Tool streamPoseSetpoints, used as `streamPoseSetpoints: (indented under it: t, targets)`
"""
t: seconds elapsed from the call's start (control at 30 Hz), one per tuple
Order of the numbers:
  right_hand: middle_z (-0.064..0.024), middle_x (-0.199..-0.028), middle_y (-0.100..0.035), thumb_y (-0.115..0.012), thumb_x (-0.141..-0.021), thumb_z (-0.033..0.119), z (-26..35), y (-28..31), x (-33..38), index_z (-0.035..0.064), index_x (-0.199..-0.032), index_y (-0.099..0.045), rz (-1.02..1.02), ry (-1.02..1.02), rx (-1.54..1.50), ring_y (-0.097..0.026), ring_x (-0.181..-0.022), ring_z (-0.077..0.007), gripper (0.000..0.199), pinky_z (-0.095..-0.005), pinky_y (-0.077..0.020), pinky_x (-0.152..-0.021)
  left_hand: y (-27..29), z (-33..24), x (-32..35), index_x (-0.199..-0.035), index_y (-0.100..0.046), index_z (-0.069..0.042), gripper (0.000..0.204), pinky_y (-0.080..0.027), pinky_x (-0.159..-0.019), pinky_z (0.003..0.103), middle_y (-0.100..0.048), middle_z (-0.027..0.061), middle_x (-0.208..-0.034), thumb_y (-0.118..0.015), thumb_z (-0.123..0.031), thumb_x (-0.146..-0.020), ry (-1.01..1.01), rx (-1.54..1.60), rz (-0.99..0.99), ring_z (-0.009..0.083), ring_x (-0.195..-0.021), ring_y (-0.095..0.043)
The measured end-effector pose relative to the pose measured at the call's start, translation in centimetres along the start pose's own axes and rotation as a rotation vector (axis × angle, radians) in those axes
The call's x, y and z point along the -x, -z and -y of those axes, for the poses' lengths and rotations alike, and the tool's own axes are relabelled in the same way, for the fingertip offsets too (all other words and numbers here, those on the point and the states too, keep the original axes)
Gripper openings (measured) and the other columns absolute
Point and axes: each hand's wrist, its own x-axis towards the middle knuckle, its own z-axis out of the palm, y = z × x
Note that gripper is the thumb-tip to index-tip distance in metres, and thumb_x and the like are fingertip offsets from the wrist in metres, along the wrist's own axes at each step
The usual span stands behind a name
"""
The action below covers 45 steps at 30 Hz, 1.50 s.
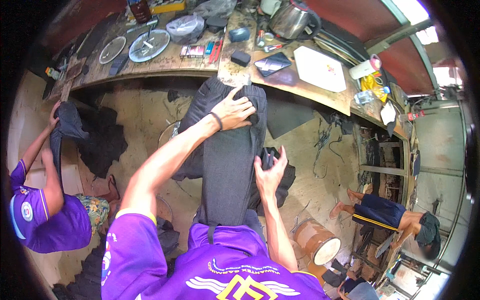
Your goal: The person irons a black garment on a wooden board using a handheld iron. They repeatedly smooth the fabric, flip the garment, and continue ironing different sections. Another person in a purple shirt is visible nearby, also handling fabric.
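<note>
Dark grey trousers [227,155] stretch from my lap to the table's near edge, their gathered elastic waistband at the far end. My left hand [232,111] lies across the cloth just below that waistband, its fingers spread and bent over the fabric. To the right of the trouser leg, my right hand [270,175] is raised off the cloth. Between its thumb and fingers sits a small black object [268,159], whose kind I cannot make out. More dark cloth [286,187] hangs behind and below this hand.
On the wooden table [165,67] stand a kettle [292,21], a phone [272,64], a white board [320,69], red-handled tool [216,51] and round metal trays [149,46]. A co-worker [55,210] handles dark cloth at left; another person [385,212] is at right. A drum-shaped stool [317,242] stands nearby.
</note>
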Motion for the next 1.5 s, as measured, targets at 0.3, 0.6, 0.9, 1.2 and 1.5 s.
streamPoseSetpoints:
  t: [0.3, 0.6, 0.9, 1.2, 1.5]
  targets:
    - [-0.0174, -0.160, -0.051, -0.073, -0.070, 0.003, 0.7, -2.2, 5.9, 0.0074, -0.153, -0.054, 1.204, 0.651, 0.071, -0.048, -0.149, -0.0340, 0.086, -0.0508, -0.0368, -0.126, -4.5, 2.6, -0.4, -0.106, -0.063, -0.014, 0.054, -0.040, -0.113, 0.052, -0.061, 0.0062, -0.107, -0.080, -0.060, -0.083, 0.152, 0.379, -0.252, 0.0274, -0.115, -0.061]
    - [-0.0164, -0.134, -0.072, -0.078, -0.064, 0.001, 0.3, -9.8, -7.7, 0.0057, -0.131, -0.072, 1.056, 0.566, -0.072, -0.061, -0.137, -0.0365, 0.068, -0.0489, -0.0470, -0.115, -5.4, 6.4, -5.2, -0.078, -0.067, -0.008, 0.077, -0.057, -0.074, 0.044, -0.070, 0.0124, -0.076, -0.061, -0.084, -0.085, -0.043, 0.324, 0.132, 0.0327, -0.080, -0.073]
    - [-0.0155, -0.137, -0.071, -0.074, -0.066, 0.005, 2.8, -1.9, 3.8, 0.0068, -0.128, -0.074, 1.482, 0.162, -0.412, -0.062, -0.134, -0.0392, 0.062, -0.0505, -0.0461, -0.116, -4.6, 6.5, -5.8, -0.079, -0.071, -0.005, 0.087, -0.060, -0.069, 0.048, -0.073, 0.0183, -0.073, -0.055, -0.090, -0.085, -0.038, 0.285, 0.166, 0.0394, -0.074, -0.074]
    - [-0.0143, -0.141, -0.070, -0.067, -0.073, 0.002, -0.1, -2.2, 4.7, 0.0082, -0.133, -0.073, 1.014, 0.369, -0.150, -0.060, -0.140, -0.0323, 0.060, -0.0518, -0.0425, -0.120, -4.1, 6.6, -6.0, -0.076, -0.073, -0.006, 0.087, -0.060, -0.068, 0.049, -0.073, 0.0184, -0.072, -0.056, -0.092, -0.082, 0.042, 0.260, 0.178, 0.0387, -0.075, -0.074]
    - [-0.0146, -0.139, -0.071, -0.078, -0.078, 0.028, -2.0, -2.4, -1.2, 0.0070, -0.132, -0.074, 1.005, 0.469, -0.096, -0.062, -0.139, -0.0310, 0.058, -0.0483, -0.0418, -0.122, -3.7, 6.7, -6.0, -0.076, -0.074, -0.006, 0.088, -0.061, -0.071, 0.049, -0.074, 0.0173, -0.074, -0.055, -0.092, -0.083, 0.046, 0.221, 0.215, 0.0376, -0.076, -0.075]
